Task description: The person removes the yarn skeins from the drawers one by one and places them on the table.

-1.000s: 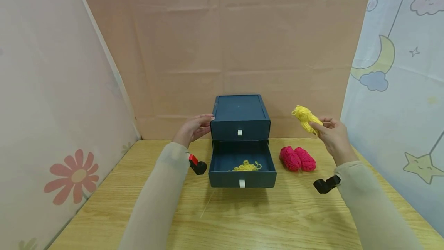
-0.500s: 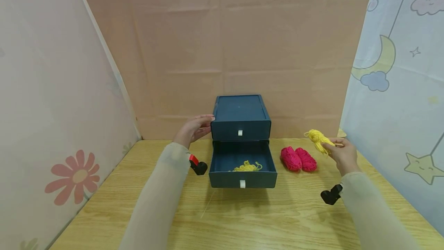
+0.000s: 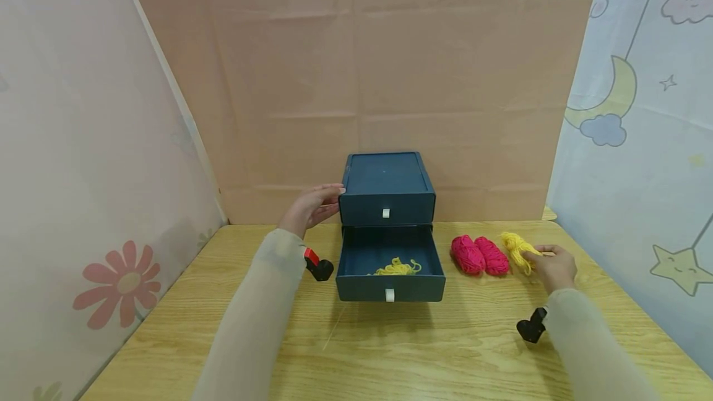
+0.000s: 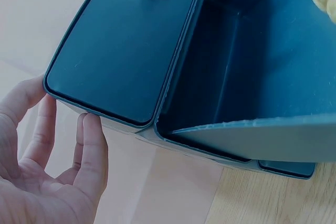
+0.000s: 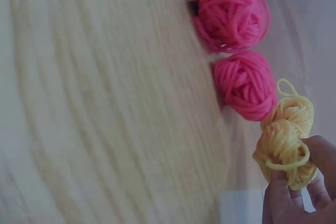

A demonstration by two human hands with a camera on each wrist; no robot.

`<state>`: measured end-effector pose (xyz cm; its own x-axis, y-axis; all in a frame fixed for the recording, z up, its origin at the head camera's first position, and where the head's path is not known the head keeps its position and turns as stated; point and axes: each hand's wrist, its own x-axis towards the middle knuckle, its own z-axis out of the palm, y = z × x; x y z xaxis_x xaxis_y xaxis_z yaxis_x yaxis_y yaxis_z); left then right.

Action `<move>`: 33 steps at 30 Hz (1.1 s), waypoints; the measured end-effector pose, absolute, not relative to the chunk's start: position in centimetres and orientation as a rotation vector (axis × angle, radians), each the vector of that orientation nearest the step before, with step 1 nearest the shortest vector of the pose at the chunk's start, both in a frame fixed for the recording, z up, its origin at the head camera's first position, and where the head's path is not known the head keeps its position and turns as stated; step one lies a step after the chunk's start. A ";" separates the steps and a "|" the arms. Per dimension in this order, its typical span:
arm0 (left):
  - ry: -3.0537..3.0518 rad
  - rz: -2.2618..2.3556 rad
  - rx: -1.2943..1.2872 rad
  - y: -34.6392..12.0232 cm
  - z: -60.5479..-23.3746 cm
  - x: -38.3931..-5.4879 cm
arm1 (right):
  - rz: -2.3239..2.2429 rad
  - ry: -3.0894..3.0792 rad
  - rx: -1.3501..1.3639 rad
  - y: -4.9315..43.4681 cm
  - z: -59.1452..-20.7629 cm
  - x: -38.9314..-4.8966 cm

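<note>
Head view: my right hand [image 3: 555, 267] grasps a yellow yarn bundle [image 3: 517, 249], pinching its near end between thumb and fingers while the rest sticks out beyond my fingertips. The bundle is low at the right, by the surface [image 3: 412, 351]; I cannot tell whether it rests there or hangs just above. Just to its left lie two pink yarn balls [image 3: 481, 255], side by side and touching.

My left hand [image 3: 307, 209] grasps nothing: its fingers are loosely bent, and their tips touch the left side of the dark blue cabinet [image 3: 386, 173] near the front corner of its top section. The left wrist camera shows that contact, the palm well away from the plastic.

The cabinet's upper drawer [image 3: 362, 210] is closed, with a small white tab [image 3: 386, 213] on its front. The lower drawer [image 3: 359, 288] is pulled out toward me, and loose yellow yarn [image 3: 397, 267] lies inside, close behind its front panel. Pale sleeves [image 3: 245, 320] cover both my arms, and a plain peach-coloured backdrop [image 3: 445, 60] hangs behind the cabinet.
</note>
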<state>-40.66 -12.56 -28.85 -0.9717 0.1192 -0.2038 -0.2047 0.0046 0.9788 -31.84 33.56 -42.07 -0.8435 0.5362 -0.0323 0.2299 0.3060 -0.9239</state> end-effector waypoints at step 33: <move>2.034 2.072 -0.084 -12.3 -28.8 -40.8 | 1.535 -2.332 -0.673 32.8 -43.5 -31.8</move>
<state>-40.81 -12.26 -28.80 -0.9704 0.1276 -0.2051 -0.2075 -0.0054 0.9782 -31.78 32.76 -43.51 -0.8560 0.5162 -0.0295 0.2314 0.3313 -0.9147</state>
